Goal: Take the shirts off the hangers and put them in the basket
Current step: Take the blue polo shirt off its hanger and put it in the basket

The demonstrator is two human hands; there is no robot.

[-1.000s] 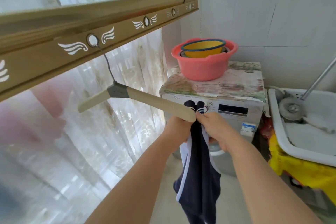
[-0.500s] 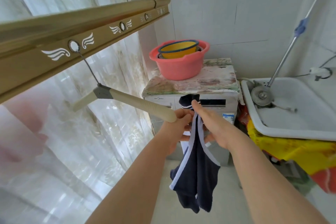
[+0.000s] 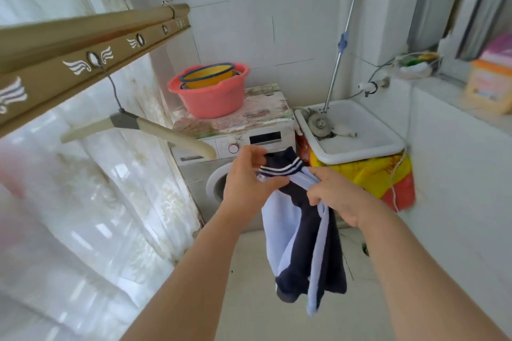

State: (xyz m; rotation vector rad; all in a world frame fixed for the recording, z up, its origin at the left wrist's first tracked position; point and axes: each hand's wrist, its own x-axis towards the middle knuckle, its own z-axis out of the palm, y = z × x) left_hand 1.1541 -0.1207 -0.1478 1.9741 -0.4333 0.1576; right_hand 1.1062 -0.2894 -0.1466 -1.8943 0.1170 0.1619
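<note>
A navy and pale blue shirt [image 3: 302, 243] with a striped collar hangs down between my hands, free of the hanger. My left hand [image 3: 246, 180] pinches its collar. My right hand [image 3: 338, 196] grips the pale blue fabric just to the right. The cream hanger [image 3: 163, 133] hangs bare from the gold drying rail [image 3: 83, 50], its tip a little left of my left hand. A pink basin [image 3: 210, 97] with a yellow bowl inside sits on the washing machine [image 3: 249, 130] behind.
A white sink [image 3: 357, 133] with a mop pole stands right of the washing machine, over a yellow and red bag [image 3: 388, 177]. A sheer curtain [image 3: 83, 202] fills the left. A ledge with an orange container [image 3: 490, 86] runs along the right wall.
The shirt has come off the hanger's end and moved down and right with both hands. The hanger now hangs bare. My view has swung to the right.
</note>
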